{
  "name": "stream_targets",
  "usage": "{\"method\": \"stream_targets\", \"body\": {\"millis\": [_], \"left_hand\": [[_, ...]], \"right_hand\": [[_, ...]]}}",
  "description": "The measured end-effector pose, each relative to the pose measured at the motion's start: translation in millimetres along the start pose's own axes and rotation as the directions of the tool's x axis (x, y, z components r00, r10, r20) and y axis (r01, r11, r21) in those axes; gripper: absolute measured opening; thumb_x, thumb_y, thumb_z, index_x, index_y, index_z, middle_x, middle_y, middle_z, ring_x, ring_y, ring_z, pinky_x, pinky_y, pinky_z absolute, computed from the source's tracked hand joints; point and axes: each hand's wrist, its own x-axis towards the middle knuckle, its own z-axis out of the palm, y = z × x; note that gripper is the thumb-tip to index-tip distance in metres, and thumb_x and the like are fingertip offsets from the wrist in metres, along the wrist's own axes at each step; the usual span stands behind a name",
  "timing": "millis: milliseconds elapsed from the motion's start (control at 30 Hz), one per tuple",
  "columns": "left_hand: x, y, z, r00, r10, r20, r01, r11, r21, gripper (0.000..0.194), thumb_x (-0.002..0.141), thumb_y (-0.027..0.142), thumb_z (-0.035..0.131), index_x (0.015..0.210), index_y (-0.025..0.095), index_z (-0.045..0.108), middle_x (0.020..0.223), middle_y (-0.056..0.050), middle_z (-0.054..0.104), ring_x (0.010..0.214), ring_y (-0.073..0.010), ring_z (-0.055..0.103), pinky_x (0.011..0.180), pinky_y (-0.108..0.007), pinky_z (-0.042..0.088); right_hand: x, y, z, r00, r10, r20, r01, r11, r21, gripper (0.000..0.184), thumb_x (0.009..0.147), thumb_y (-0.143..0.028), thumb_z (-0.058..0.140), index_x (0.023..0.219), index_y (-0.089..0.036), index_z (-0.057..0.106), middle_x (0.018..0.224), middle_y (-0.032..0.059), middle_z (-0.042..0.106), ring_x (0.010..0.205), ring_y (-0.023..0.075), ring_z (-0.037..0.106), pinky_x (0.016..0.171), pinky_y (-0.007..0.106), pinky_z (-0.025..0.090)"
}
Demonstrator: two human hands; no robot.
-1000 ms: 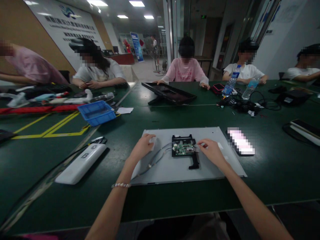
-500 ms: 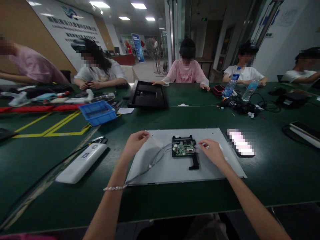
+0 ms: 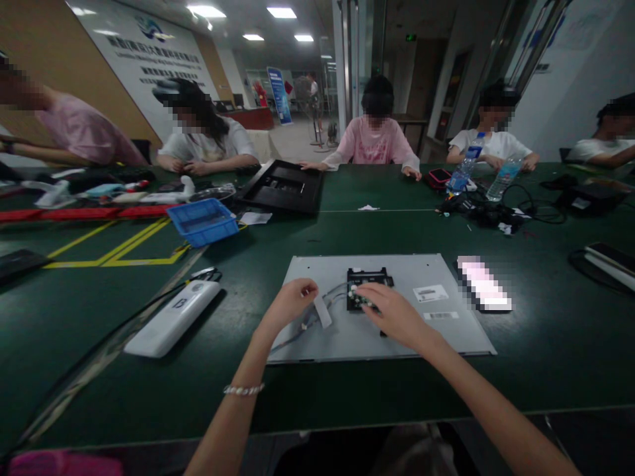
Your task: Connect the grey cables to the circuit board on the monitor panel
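On the table in front of me lies a flat grey metal panel (image 3: 401,340) with two labels on its right part. A black bracket (image 3: 370,272) on it carries a small green circuit board (image 3: 354,299), partly hidden by my right hand. My left hand (image 3: 294,301) pinches the top of a whitish strip of tape (image 3: 323,312), which hangs down over the grey cables (image 3: 303,327). Reaching across the board, my right hand (image 3: 397,314) has its thumb and fingertips slightly apart near the cable ends.
A phone (image 3: 483,284) lies right of the panel, a white power bank (image 3: 173,318) to its left. Farther off are a blue basket (image 3: 203,225), a black frame (image 3: 282,188) under a co-worker's hand, water bottles (image 3: 466,165) and tangled cables (image 3: 479,215). Several people sit opposite.
My right hand has moved left from the bracket's right side onto the board, uncovering the labels. My left hand has come nearer with the tape strip. The black frame has been lowered flatter.
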Motion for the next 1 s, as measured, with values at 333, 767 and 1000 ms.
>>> {"method": "stream_targets", "body": {"millis": [333, 767, 1000], "left_hand": [[-1, -9, 12.4, 0.998, -0.014, -0.064, 0.018, 0.997, 0.069, 0.015, 0.075, 0.024, 0.051, 0.079, 0.020, 0.064, 0.074, -0.002, 0.064, 0.068, -0.0173, 0.057, 0.066, -0.028, 0.042], [-17, 20, 6.1, 0.963, 0.167, -0.212, -0.138, 0.980, 0.142, 0.016, 0.082, 0.017, 0.048, 0.095, 0.020, 0.056, 0.097, -0.003, 0.054, 0.087, -0.0168, 0.056, 0.083, -0.031, 0.044], [-40, 27, 11.5, 0.977, 0.203, -0.058, -0.174, 0.932, 0.318, 0.021, 0.084, 0.014, 0.046, 0.099, 0.019, 0.058, 0.100, -0.006, 0.059, 0.097, -0.0217, 0.055, 0.087, -0.036, 0.044]], "right_hand": [[17, -34, 41, 0.930, -0.290, 0.225, 0.329, 0.931, -0.158, 0.026, 0.090, -0.030, 0.047, 0.107, -0.013, 0.058, 0.113, 0.0130, 0.060, 0.114, 0.0228, 0.051, 0.096, 0.037, 0.042], [12, -32, 55, 0.933, -0.284, 0.222, 0.329, 0.923, -0.200, 0.023, 0.091, -0.028, 0.048, 0.104, -0.012, 0.058, 0.107, 0.0110, 0.062, 0.105, 0.0213, 0.055, 0.091, 0.034, 0.044], [12, -32, 59, 0.932, -0.273, 0.236, 0.325, 0.920, -0.220, 0.024, 0.091, -0.031, 0.048, 0.103, -0.012, 0.058, 0.102, 0.0097, 0.063, 0.101, 0.0206, 0.055, 0.091, 0.033, 0.044]]}}
